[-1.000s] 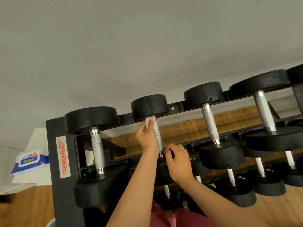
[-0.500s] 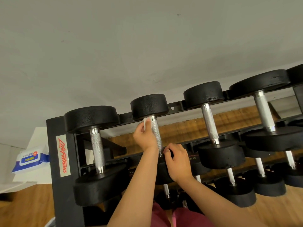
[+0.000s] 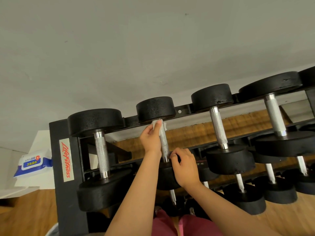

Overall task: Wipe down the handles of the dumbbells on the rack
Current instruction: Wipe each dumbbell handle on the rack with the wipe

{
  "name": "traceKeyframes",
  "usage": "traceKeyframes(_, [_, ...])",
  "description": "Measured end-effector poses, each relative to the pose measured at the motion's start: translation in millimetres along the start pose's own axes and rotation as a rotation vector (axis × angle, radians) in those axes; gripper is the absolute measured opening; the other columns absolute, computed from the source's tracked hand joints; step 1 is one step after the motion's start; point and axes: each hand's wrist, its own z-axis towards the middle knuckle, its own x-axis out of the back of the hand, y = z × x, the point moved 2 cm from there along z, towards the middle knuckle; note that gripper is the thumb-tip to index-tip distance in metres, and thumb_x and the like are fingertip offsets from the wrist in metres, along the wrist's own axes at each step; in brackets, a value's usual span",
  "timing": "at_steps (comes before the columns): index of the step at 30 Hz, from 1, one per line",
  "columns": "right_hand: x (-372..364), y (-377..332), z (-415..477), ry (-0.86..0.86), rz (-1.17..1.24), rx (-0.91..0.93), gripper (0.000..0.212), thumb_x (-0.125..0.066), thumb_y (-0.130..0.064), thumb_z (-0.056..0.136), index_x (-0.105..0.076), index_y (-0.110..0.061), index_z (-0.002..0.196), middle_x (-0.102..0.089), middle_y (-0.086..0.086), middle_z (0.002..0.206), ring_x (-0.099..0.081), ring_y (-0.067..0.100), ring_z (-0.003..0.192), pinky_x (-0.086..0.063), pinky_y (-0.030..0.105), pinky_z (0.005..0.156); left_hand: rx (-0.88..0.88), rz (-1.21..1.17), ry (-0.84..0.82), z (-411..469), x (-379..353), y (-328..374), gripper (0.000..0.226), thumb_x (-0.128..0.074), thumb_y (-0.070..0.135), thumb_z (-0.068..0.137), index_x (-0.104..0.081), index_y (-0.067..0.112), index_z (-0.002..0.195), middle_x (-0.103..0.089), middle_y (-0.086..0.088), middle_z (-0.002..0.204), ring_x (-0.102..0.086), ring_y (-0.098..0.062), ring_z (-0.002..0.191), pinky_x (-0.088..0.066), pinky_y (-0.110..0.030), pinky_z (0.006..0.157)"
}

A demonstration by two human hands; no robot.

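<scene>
A black rack (image 3: 65, 184) carries a top row of black dumbbells with knurled silver handles. My left hand (image 3: 150, 139) presses a white wipe (image 3: 156, 124) around the far end of the second dumbbell's handle (image 3: 164, 143), just under its far weight (image 3: 156, 108). My right hand (image 3: 185, 167) rests on the near weight of the same dumbbell, fingers curled at the handle's near end. The near weight is mostly hidden by my arms. Other handles stand to the left (image 3: 101, 154) and right (image 3: 218, 127).
A blue-and-white pack of wipes (image 3: 33, 163) lies on a white ledge left of the rack. Smaller dumbbells (image 3: 242, 198) fill the lower tier. A grey wall rises behind the rack, and wooden floor shows below.
My left hand has slid the wipe a little farther up the handle toward the far weight. My right hand has stayed where it was.
</scene>
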Motion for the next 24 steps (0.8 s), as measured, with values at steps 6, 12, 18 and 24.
traceKeyframes(6, [0,-2,0,0.003,0.002,0.01,0.022,-0.046,-0.018,0.095,-0.055,-0.024,0.075,-0.055,-0.01,0.077,-0.049,0.005,0.082,-0.046,0.038,0.083,-0.056,0.017,-0.001,-6,5,-2,0.009,-0.066,0.03,0.091,-0.07,0.024,0.086,-0.07,0.003,0.087,-0.066,-0.014,0.087,-0.05,-0.022,0.069])
traceKeyframes(12, [0,-1,-1,0.0,0.001,0.009,0.022,-0.045,-0.02,0.094,-0.058,-0.022,0.077,-0.057,-0.009,0.078,-0.05,0.006,0.083,-0.046,0.036,0.082,-0.095,0.027,0.047,-9,12,-9,0.017,-0.063,0.028,0.094,-0.068,0.026,0.077,-0.068,0.004,0.079,-0.064,-0.011,0.079,-0.051,-0.027,0.071])
traceKeyframes(18, [1,-1,0,-0.001,0.002,0.008,0.023,-0.047,-0.017,0.095,-0.054,-0.024,0.074,-0.054,-0.01,0.076,-0.048,0.006,0.082,-0.044,0.034,0.079,-0.034,0.016,-0.089,-8,11,-6,0.007,-0.064,0.03,0.092,-0.068,0.026,0.096,-0.071,0.002,0.099,-0.066,-0.011,0.093,-0.049,-0.019,0.071])
traceKeyframes(24, [0,-1,0,0.005,0.002,0.022,0.023,-0.047,-0.017,0.095,-0.054,-0.023,0.074,-0.055,-0.008,0.076,-0.049,0.008,0.081,-0.045,0.035,0.077,-0.089,0.107,-0.184,-7,18,-7,0.005,-0.065,0.024,0.092,-0.068,0.025,0.096,-0.071,0.0,0.102,-0.066,-0.012,0.096,-0.05,-0.018,0.074])
